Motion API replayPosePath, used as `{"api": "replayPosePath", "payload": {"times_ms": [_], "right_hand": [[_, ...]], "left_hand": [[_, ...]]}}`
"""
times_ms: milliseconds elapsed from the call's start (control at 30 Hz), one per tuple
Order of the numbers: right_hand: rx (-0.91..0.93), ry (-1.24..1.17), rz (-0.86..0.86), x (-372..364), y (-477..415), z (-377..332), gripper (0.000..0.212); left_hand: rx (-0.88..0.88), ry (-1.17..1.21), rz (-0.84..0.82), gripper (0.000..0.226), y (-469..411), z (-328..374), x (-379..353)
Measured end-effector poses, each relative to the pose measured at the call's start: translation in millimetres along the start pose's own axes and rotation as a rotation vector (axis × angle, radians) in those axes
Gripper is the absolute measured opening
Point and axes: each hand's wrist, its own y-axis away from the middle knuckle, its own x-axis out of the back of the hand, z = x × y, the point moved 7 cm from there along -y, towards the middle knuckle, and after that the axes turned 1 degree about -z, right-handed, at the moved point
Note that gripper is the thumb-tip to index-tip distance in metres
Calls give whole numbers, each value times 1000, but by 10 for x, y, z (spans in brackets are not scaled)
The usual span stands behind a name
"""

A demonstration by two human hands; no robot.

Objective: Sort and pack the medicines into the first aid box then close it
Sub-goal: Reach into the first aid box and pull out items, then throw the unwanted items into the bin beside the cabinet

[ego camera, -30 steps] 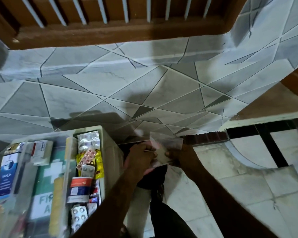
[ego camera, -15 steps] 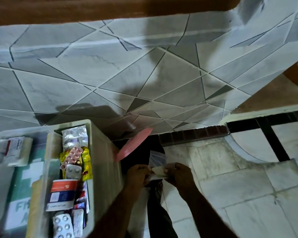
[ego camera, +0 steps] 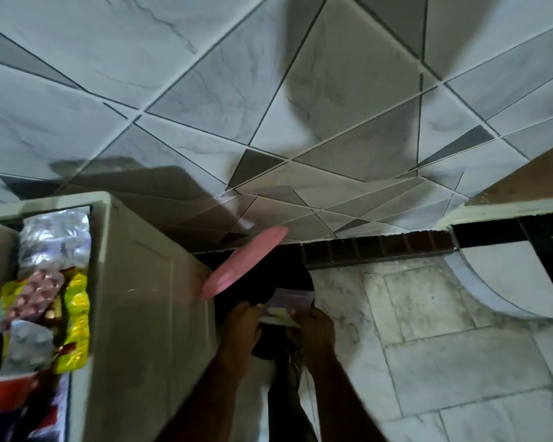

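a small clear packet [ego camera: 288,306], apparently holding medicine, is pinched between left hand [ego camera: 243,323] and right hand [ego camera: 313,327]; it has been lowered beside the open first aid box [ego camera: 147,282], so packing remains pending.

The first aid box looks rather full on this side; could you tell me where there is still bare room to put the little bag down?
The box compartment in view is crowded with blister packs and yellow sachets. The marble floor right of the right hand is bare up to the dark border strip. Both hands hold the clear bag; the left hand is beside the box wall.
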Motion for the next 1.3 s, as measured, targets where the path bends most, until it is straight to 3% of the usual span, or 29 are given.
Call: {"api": "replayPosePath", "payload": {"times_ms": [100,200,267,500,667,833,1100,1300], "right_hand": [[-35,-7,-64,-105,-150,71,17],[-53,-13,-33,-73,-147,99,20],[-53,-36,-60,-53,-41,41,12],[-7,-105,-69,96,510,-293,11],[162,-71,-78,178,1139,-805,13],[417,63,-138,107,2035,-1396,14],[682,25,-365,-509,3619,-1883,16],[662,20,-512,-1165,4149,-1761,15]], "left_hand": [[-46,-33,20,49,-163,-4,9],[-65,-118,50,37,-174,-36,47],[-66,-181,53,41,-155,-65,69],[-123,-295,37,37,374,148,-99],[-307,-351,5,47,1290,627,-250],[-548,-329,-36,29,2338,1053,-167],[-988,-348,56,32,3680,1500,804],[-986,-284,190,27,3989,1531,1791]]}}
